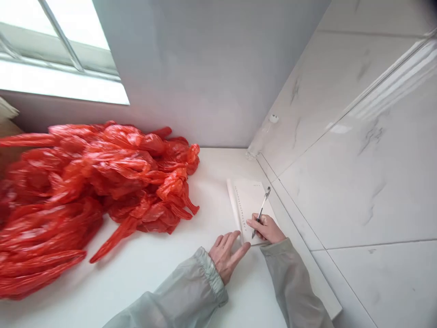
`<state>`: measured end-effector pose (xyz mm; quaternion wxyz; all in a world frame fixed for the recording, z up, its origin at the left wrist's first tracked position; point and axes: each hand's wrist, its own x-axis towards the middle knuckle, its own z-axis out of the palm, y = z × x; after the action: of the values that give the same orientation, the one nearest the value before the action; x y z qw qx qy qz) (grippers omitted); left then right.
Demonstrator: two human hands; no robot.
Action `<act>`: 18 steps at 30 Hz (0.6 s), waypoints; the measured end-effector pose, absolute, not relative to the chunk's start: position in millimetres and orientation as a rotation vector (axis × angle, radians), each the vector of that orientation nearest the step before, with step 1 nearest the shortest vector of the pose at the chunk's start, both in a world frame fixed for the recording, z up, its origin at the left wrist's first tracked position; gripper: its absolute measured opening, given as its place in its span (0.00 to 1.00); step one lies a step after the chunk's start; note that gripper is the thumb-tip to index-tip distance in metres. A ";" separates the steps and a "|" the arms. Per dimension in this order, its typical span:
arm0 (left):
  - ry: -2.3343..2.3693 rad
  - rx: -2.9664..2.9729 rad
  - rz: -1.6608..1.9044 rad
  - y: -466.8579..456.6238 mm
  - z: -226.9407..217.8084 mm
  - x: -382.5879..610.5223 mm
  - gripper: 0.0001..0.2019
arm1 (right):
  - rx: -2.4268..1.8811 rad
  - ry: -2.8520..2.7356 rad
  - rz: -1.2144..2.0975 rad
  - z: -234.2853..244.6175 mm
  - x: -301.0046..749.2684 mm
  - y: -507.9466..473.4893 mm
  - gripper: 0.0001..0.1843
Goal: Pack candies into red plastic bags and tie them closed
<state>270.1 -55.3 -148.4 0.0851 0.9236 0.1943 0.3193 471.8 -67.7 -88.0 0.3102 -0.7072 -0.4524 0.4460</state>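
A white notebook (251, 200) lies on the white counter (205, 191) near the right wall, with a column of small writing down its left margin. My right hand (268, 228) is closed round a silver pen (261, 210), whose tip rests on the lower part of the page. My left hand (227, 253) lies flat with fingers stretched out, its fingertips touching the notebook's lower left corner. Both arms wear pale grey-green sleeves.
A large heap of red plastic bags (85, 191) covers the left half of the counter. A marble-tiled wall (358, 159) runs along the right edge, a plain wall stands behind, and a window (58, 50) is at the upper left.
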 end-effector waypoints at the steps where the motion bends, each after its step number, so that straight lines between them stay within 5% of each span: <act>1: 0.591 2.726 1.011 -55.7 -151.7 270.7 0.22 | -1.930 -1.299 1.187 -80.5 472.3 -64.7 0.21; 14: 0.650 2.634 1.219 -75.7 -170.0 241.7 0.13 | -2.577 -1.931 0.919 -59.6 458.2 -15.8 0.25; 18: 0.516 2.489 1.512 -75.3 -143.4 230.1 0.15 | -2.666 -1.872 0.730 -42.6 449.3 -31.7 0.15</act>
<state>230.1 -75.3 -143.4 0.0917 0.8380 0.1736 0.5091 449.3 -31.7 -42.6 -0.0984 -0.7946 -0.5581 0.2177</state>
